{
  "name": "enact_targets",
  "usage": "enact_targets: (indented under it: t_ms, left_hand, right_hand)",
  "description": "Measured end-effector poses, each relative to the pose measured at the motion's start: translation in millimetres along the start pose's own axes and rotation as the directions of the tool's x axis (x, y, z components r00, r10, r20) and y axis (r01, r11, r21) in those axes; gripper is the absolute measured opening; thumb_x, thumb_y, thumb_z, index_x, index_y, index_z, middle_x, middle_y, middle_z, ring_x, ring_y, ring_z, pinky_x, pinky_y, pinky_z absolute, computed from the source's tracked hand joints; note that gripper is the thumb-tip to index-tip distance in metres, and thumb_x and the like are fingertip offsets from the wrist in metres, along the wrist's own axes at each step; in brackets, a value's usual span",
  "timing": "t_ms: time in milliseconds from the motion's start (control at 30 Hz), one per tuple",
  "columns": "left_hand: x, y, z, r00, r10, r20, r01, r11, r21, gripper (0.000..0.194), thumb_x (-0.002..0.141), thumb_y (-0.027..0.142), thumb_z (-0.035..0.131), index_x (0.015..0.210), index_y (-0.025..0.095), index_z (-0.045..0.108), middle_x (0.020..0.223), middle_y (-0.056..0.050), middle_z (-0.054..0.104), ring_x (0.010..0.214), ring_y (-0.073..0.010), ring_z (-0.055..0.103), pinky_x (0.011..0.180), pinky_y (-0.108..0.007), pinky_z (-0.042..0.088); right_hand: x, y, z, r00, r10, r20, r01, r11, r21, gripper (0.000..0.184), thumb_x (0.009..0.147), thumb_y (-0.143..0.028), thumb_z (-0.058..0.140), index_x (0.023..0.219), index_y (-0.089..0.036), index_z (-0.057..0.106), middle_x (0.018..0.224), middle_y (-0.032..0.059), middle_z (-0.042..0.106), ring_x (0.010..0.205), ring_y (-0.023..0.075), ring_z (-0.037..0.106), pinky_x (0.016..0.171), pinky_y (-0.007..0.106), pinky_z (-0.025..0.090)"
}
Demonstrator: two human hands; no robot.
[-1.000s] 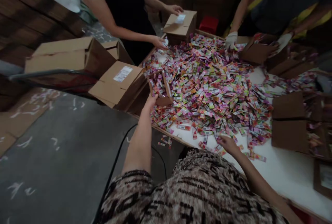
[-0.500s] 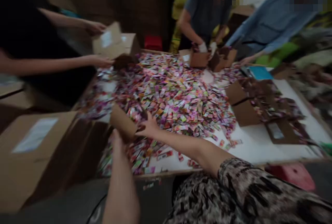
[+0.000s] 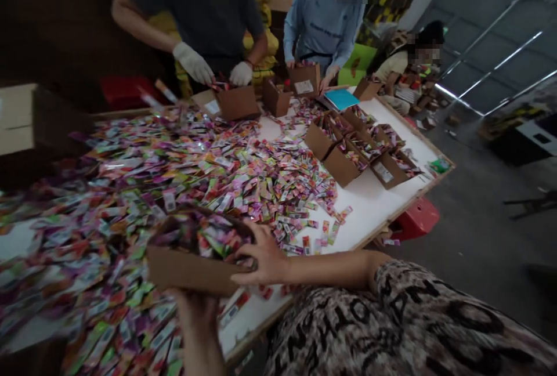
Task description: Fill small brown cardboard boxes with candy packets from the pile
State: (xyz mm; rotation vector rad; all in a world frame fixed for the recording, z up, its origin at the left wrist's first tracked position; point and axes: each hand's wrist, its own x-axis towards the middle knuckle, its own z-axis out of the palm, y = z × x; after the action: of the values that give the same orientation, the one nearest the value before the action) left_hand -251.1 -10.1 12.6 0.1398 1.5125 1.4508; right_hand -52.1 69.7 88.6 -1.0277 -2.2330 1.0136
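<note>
A small open cardboard box [image 3: 191,270], filled with colourful wrapped packets [image 3: 217,234], is between my hands above the near part of the table. My right hand [image 3: 263,257] grips the box's right end, fingers bent over its rim. From below, my left hand [image 3: 194,303] supports the near side; its fingers are mostly hidden under the box. Around and beyond the box spreads a large heap of the same small, flat packets [image 3: 183,161], purple, green, red and white.
Several packed cardboard boxes [image 3: 342,166] stand on the right of the white table [image 3: 354,208], near a blue folder [image 3: 342,98]. Across the table, a co-worker's gloved hand [image 3: 194,64] reaches to another box [image 3: 239,103]. A red stool [image 3: 418,218] stands beside the table's right edge.
My view has swung right. The box was tilted down into the heap with its inside hidden; now it is lifted and more level, with packets showing inside.
</note>
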Motion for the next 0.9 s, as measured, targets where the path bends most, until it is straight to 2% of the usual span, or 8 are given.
enact_targets:
  t_ms: [167, 267, 400, 467, 567, 667, 800, 900]
  left_hand:
    - [-25, -104, 146.3, 0.900, -0.329, 0.286, 0.330, 0.943, 0.047, 0.076, 0.056, 0.096, 0.058, 0.110, 0.045, 0.072, 0.140, 0.008, 0.065, 0.153, -0.0302, 0.032, 0.117, -0.049, 0.044]
    - [-53, -172, 232.2, 0.698, -0.528, 0.483, 0.528, 0.836, 0.150, 0.078, 0.062, 0.090, 0.064, 0.115, 0.034, 0.066, 0.137, -0.005, 0.067, 0.150, -0.0312, 0.039, 0.116, -0.046, 0.045]
    - [-97, -243, 361.3, 0.409, -0.672, 0.617, 0.694, 0.669, 0.268, 0.079, 0.071, 0.083, 0.064, 0.124, 0.024, 0.059, 0.137, -0.013, 0.065, 0.145, -0.0335, 0.045, 0.114, -0.047, 0.046]
    - [-114, -265, 425.1, 0.368, -0.682, 0.632, 0.689, 0.657, 0.307, 0.076, 0.076, 0.079, 0.063, 0.125, 0.022, 0.058, 0.138, -0.015, 0.064, 0.143, -0.0335, 0.047, 0.112, -0.046, 0.046]
    - [-130, -282, 494.4, 0.412, -0.699, 0.585, 0.571, 0.698, 0.432, 0.063, 0.082, 0.071, 0.064, 0.123, 0.023, 0.059, 0.141, -0.015, 0.061, 0.141, -0.0331, 0.048, 0.108, -0.045, 0.047]
    - [-126, -281, 512.7, 0.427, -0.735, 0.527, 0.415, 0.677, 0.608, 0.049, 0.083, 0.058, 0.071, 0.117, 0.023, 0.063, 0.139, -0.016, 0.061, 0.130, -0.0324, 0.055, 0.101, -0.045, 0.050]
    - [-95, -253, 468.4, 0.421, -0.737, 0.528, 0.415, 0.675, 0.611, 0.039, 0.082, 0.045, 0.078, 0.107, 0.017, 0.067, 0.118, -0.017, 0.069, 0.101, -0.0269, 0.069, 0.088, -0.040, 0.054]
    - [-71, -211, 407.0, 0.591, -0.638, 0.494, 0.471, 0.770, 0.431, 0.031, 0.085, 0.039, 0.076, 0.104, 0.017, 0.069, 0.105, -0.014, 0.073, 0.093, -0.0245, 0.071, 0.086, -0.037, 0.054]
  right_hand:
    - [-101, 76, -107, 0.932, 0.243, -0.270, -0.264, 0.963, -0.045, 0.042, 0.069, -0.045, 0.086, 0.103, -0.023, 0.078, 0.164, 0.0091, 0.028, 0.145, 0.0358, 0.034, 0.119, 0.053, 0.031]
    - [-177, 128, -165, 0.801, 0.384, -0.459, -0.462, 0.884, -0.066, 0.033, 0.070, -0.041, 0.084, 0.097, -0.022, 0.078, 0.156, 0.0114, 0.040, 0.139, 0.0353, 0.040, 0.116, 0.053, 0.035]
    - [-261, 195, -242, 0.555, 0.461, -0.692, -0.687, 0.723, -0.069, 0.032, 0.070, -0.043, 0.082, 0.094, -0.023, 0.079, 0.146, 0.0135, 0.050, 0.131, 0.0352, 0.048, 0.112, 0.052, 0.039]
    - [-285, 226, -278, 0.466, 0.444, -0.766, -0.745, 0.664, -0.068, 0.035, 0.071, -0.046, 0.079, 0.098, -0.023, 0.078, 0.145, 0.0137, 0.051, 0.130, 0.0347, 0.049, 0.111, 0.052, 0.039]
    - [-295, 276, -321, 0.408, 0.399, -0.821, -0.779, 0.621, -0.086, 0.041, 0.073, -0.047, 0.076, 0.107, -0.023, 0.076, 0.144, 0.0140, 0.051, 0.130, 0.0336, 0.048, 0.111, 0.051, 0.038]
    - [-281, 333, -348, 0.446, 0.438, -0.781, -0.800, 0.587, -0.128, 0.049, 0.074, -0.042, 0.074, 0.119, -0.021, 0.072, 0.149, 0.0154, 0.043, 0.132, 0.0337, 0.043, 0.112, 0.052, 0.035]
    - [-250, 392, -371, 0.462, 0.554, -0.692, -0.851, 0.496, -0.171, 0.061, 0.076, -0.037, 0.070, 0.133, -0.017, 0.064, 0.159, 0.0206, 0.025, 0.138, 0.0399, 0.033, 0.112, 0.058, 0.029]
    - [-241, 381, -387, 0.498, 0.585, -0.640, -0.848, 0.484, -0.218, 0.074, 0.079, -0.041, 0.068, 0.145, -0.014, 0.052, 0.161, 0.0266, 0.018, 0.144, 0.0458, 0.028, 0.112, 0.064, 0.028]
